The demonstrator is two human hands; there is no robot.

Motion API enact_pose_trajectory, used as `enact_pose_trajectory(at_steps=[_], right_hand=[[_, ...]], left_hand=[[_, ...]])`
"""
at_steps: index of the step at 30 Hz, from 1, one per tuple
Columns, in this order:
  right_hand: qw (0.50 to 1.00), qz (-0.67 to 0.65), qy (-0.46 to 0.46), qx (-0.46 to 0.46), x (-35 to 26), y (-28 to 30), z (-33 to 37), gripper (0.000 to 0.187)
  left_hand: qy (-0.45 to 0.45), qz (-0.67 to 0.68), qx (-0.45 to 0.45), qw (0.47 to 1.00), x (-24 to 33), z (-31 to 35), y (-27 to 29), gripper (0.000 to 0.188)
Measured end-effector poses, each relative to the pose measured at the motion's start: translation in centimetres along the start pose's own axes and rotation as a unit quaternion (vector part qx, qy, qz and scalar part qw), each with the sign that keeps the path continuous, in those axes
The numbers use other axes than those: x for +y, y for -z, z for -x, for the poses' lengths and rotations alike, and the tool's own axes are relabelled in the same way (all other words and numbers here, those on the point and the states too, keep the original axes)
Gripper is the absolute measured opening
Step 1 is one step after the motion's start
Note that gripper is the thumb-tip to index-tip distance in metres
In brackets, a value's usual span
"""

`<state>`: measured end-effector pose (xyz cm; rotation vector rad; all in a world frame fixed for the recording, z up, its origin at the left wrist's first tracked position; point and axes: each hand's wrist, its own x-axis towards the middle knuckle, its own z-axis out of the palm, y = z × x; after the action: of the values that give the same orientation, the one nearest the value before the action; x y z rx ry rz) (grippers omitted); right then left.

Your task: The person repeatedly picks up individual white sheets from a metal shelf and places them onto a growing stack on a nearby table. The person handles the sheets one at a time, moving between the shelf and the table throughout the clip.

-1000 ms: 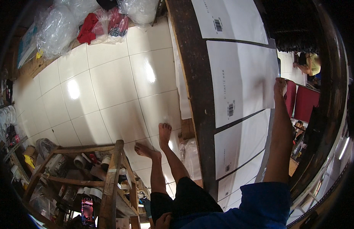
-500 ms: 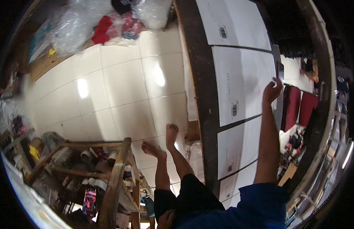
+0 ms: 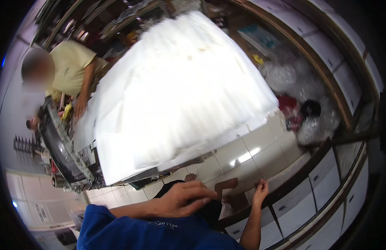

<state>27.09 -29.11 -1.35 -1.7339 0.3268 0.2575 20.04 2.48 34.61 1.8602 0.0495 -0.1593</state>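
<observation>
Raised before my blue shirt is my left hand (image 3: 182, 199), its fingers stretched out and nothing seen in it. Lower right, my right hand (image 3: 261, 191) hovers by the edge of a long dark bench (image 3: 280, 189); its fingers are loosely bent and I see nothing in them. White printed sheets (image 3: 293, 204) lie in a row along that bench, close to my right forearm. A broad, overlapping spread of large white sheets (image 3: 180, 91), bright and motion-blurred, fills the middle ahead of me, beyond my left hand and apart from it.
At the left a person in a yellow shirt (image 3: 72, 68) rests a hand by the spread's edge. A dark frame-like tray (image 3: 61, 146) stands nearer. Clear plastic bags (image 3: 313, 129) and a red bundle (image 3: 287, 103) lie right of the tiled floor (image 3: 238, 156).
My view has swung left, bringing in the white spread and the other person. My left hand has risen from my lap. My right hand has come away from the sheet it was at.
</observation>
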Motion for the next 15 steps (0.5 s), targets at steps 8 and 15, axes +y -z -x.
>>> enact_pose_trajectory(at_steps=[8, 15], right_hand=[[0.993, 0.119, -0.002, 0.021, 5.8, -0.8, 10.3, 0.012], [1.0, 0.012, -0.007, -0.007, 1.0, -7.1, 18.8, 0.012]], left_hand=[[-0.059, -0.4, 0.442, 0.801, -5.6, 8.9, 16.5, 0.052], [0.176, -0.389, 0.295, 0.855, -13.4, 9.4, 25.2, 0.035]])
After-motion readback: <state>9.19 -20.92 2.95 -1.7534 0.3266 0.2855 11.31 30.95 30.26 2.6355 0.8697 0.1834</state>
